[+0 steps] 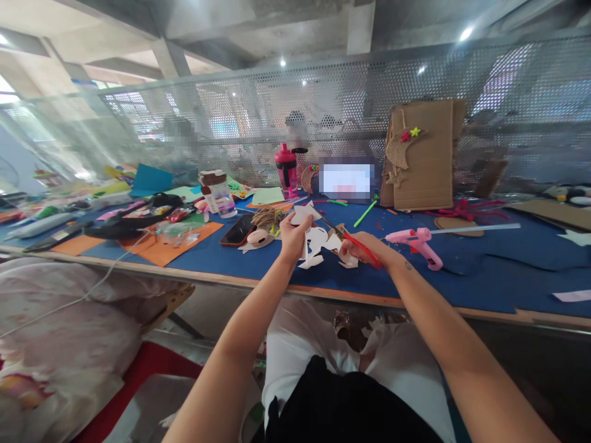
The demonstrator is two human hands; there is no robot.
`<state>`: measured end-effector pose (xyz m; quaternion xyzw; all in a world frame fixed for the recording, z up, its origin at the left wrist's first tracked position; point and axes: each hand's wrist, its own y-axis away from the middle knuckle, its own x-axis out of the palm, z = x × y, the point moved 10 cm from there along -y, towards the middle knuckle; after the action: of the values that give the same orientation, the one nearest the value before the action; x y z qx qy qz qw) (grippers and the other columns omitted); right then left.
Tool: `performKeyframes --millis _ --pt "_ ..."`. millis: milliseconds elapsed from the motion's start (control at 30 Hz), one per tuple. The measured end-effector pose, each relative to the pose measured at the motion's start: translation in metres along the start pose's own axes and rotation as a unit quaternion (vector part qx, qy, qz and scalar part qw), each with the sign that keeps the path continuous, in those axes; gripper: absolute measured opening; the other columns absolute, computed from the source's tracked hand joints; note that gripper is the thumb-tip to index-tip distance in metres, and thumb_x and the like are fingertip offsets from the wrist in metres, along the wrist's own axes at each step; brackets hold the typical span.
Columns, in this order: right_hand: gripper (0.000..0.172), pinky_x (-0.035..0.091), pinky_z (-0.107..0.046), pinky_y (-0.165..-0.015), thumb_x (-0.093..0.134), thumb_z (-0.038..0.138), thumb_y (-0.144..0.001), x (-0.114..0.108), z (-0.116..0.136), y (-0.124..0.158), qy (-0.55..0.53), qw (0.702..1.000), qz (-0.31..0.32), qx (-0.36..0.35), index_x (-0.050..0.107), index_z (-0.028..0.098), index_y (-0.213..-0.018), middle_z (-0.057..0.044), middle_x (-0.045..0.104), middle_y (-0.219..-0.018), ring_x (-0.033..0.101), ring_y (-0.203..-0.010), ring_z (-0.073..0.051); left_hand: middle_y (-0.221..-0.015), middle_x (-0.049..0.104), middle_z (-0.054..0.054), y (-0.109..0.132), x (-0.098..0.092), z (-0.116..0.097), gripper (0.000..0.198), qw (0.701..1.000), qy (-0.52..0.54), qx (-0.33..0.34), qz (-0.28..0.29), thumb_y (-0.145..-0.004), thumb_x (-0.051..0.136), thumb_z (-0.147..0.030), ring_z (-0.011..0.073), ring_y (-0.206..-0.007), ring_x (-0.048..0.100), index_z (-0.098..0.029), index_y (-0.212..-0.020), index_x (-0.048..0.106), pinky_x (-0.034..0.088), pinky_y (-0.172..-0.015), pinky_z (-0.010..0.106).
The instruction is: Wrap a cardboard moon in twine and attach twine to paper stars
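Observation:
My left hand point(295, 235) is closed on a piece of white paper point(303, 213), held up over the table with its pointed corners showing. In my right hand point(357, 246) is a pair of scissors point(370, 253) with red handles. Their blades reach up and left to the edge of the paper. How far apart the blades stand is too small to tell. Under both hands lie white paper scraps point(313, 261) on the blue tabletop point(258, 264).
A pink glue gun point(418, 239) with a long clear stick lies right of my hand. Behind stand a cardboard panel point(427, 166), a pink bottle point(287, 172) and a lit screen point(347, 178). A phone point(237, 229), twine point(266, 218) and orange paper point(170, 246) lie left.

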<state>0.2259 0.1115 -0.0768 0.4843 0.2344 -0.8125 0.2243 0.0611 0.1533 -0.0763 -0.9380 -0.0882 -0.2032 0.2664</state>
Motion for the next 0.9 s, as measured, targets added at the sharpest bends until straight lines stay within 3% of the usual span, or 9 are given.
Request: performKeyframes --millis 167,400,600,900 --pt "0.039 0.031 -0.024 -0.053 0.036 0.030 -0.093 0.0002 -0.0012 -0.0018 0.004 1.000 0.007 0.025 0.062 0.015 -0.068 -0.005 0.059 -0.063 0.049 -0.053 -0.013 -0.060 0.065 0.000 0.0005 0.0009 0.0006 0.031 1.000 0.006 -0.006 0.001 -0.059 0.082 -0.033 0.0091 -0.046 0.057 -0.013 -0.077 0.067 0.050 -0.052 0.020" --pt "0.044 0.030 -0.022 -0.050 0.031 0.033 -0.096 -0.0003 0.0007 -0.0007 -0.018 1.000 -0.006 -0.017 0.061 0.015 -0.070 -0.003 0.052 -0.057 0.045 -0.050 -0.012 -0.060 0.065 0.000 0.0004 0.0011 -0.0017 0.027 1.000 0.030 0.003 0.003 -0.060 0.083 -0.030 0.0091 -0.048 0.058 -0.013 -0.076 0.067 0.050 -0.052 0.020" --pt "0.040 0.030 -0.023 -0.050 0.036 0.033 -0.094 0.0034 -0.0044 -0.0031 -0.012 1.000 -0.004 -0.002 0.060 0.015 -0.068 -0.004 0.056 -0.061 0.047 -0.051 -0.012 -0.061 0.065 0.000 -0.0002 0.0006 0.0014 0.029 1.000 0.024 -0.004 0.001 -0.059 0.083 -0.030 0.0090 -0.046 0.057 -0.013 -0.077 0.067 0.051 -0.052 0.021" --pt "0.049 0.033 -0.025 -0.055 0.028 0.038 -0.098 -0.0008 0.0013 0.0028 -0.054 0.999 -0.001 -0.006 0.063 0.013 -0.074 -0.005 0.055 -0.060 0.048 -0.054 -0.013 -0.059 0.064 0.000 0.0005 -0.0003 -0.0009 0.027 1.000 0.023 -0.002 -0.001 -0.061 0.082 -0.030 0.0083 -0.046 0.056 -0.013 -0.074 0.066 0.048 -0.049 0.019"
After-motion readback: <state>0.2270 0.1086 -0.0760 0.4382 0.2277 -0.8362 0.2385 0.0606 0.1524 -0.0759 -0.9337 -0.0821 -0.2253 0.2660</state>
